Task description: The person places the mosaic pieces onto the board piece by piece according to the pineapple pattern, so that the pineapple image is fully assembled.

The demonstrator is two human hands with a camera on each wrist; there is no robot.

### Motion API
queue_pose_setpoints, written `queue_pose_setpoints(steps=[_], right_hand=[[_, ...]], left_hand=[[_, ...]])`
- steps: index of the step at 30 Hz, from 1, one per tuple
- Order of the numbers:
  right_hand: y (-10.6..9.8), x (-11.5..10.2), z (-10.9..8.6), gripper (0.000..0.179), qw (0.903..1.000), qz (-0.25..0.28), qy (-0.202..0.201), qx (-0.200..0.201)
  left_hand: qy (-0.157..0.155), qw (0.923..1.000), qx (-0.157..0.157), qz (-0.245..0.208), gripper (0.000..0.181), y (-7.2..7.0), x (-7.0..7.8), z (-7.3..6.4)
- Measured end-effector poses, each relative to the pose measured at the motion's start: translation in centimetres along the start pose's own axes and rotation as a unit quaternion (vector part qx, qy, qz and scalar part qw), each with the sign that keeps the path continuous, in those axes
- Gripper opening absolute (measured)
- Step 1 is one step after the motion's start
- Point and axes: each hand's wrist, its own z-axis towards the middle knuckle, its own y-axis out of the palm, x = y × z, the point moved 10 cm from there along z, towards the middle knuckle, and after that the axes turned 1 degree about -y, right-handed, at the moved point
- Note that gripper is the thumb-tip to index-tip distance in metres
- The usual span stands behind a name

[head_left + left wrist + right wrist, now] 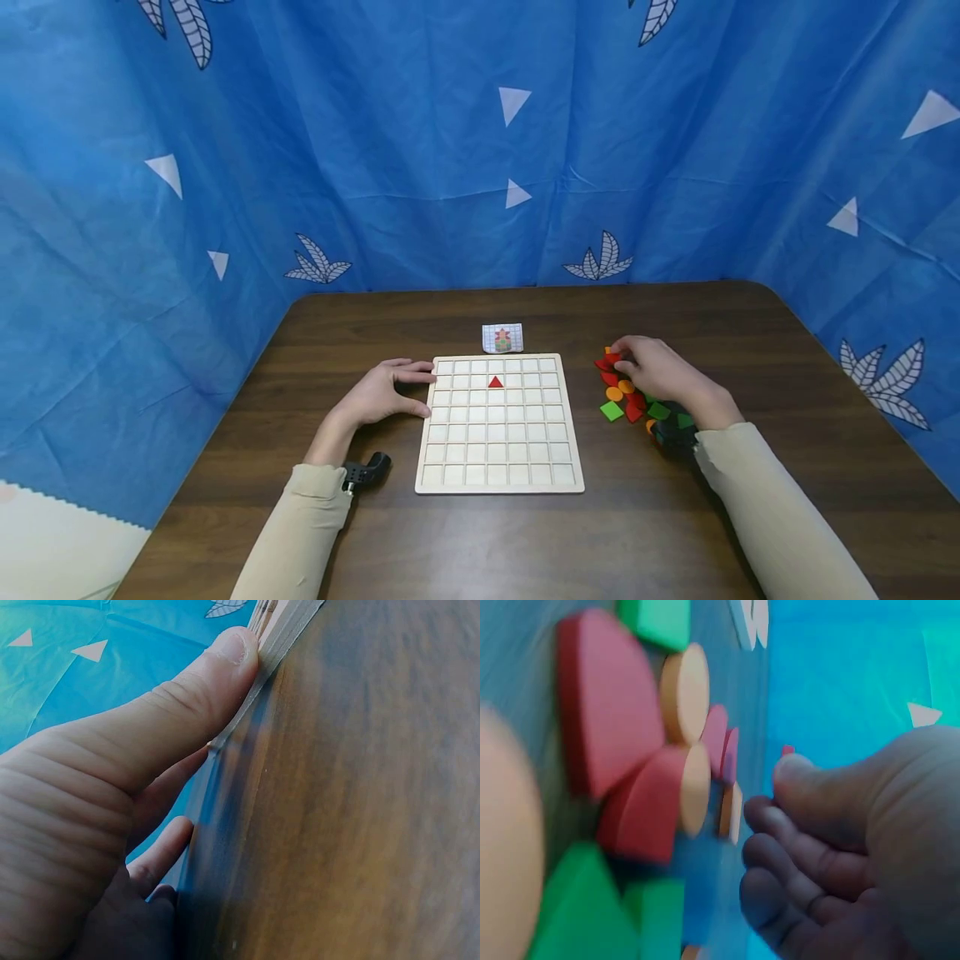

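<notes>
A pale wooden grid board (498, 454) lies on the table, with a red triangle (496, 382) in its second row from the top. My left hand (381, 393) touches the board's left edge, thumb and fingers extended; in the left wrist view the thumb (199, 694) rests along that edge. To the right of the board, my right hand (663, 372) is over a pile of coloured pieces. Thumb and index finger pinch a small red piece (787, 750), mostly hidden by the fingertips. Around it lie red pieces (611, 705), orange discs (614, 394) and green pieces (612, 411).
Behind the board lies a small card (502, 338) printed with a coloured figure on a grid. A blue patterned curtain (450, 150) hangs along the table's back and sides. Dark wooden tabletop (465, 542) extends in front of the board.
</notes>
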Motion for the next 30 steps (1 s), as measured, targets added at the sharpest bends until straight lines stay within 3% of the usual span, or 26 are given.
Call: queue_pose_setpoints(steps=[7, 14, 30], right_hand=[[0.4, -3.5, 0.9, 0.031, 0.9988, 0.026, -0.037, 0.021], [2.4, -7.9, 1.9, 0.027, 0.9969, 0.043, -0.065, 0.010], [7.1, -15.7, 3.2, 0.025, 0.9932, 0.080, -0.083, -0.012]], left_hand=[[0.002, 1.0000, 0.000, 0.005, 0.060, 0.1, 0.0, 0.1], [-0.001, 1.0000, -0.002, 0.004, 0.059, 0.1, 0.0, 0.0], [0.000, 1.0000, 0.000, -0.005, 0.058, 0.2, -0.2, 0.1]])
